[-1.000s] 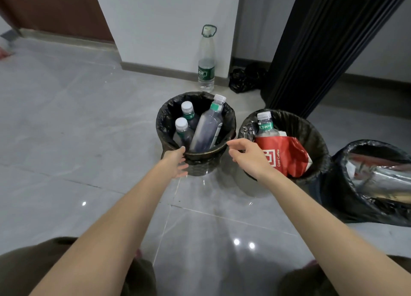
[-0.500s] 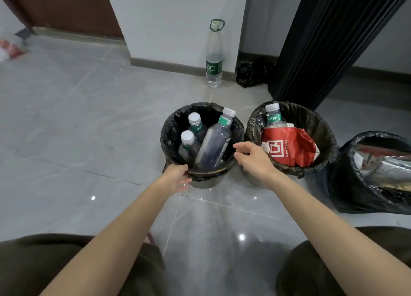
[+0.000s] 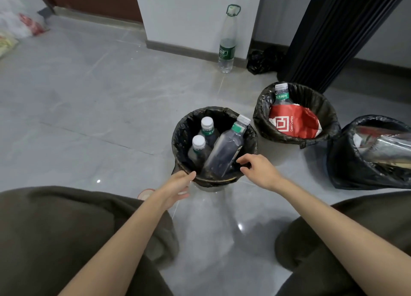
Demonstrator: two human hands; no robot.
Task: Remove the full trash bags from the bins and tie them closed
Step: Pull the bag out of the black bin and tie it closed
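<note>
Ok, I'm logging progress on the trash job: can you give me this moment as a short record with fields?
near bin: lined with black bag, three bottles inside
left hand: at near-left rim, grip unclear
right hand: fingers pinch the bag edge
second bin: capped bottle and red paper bag
bag status: in bin, untied
</note>
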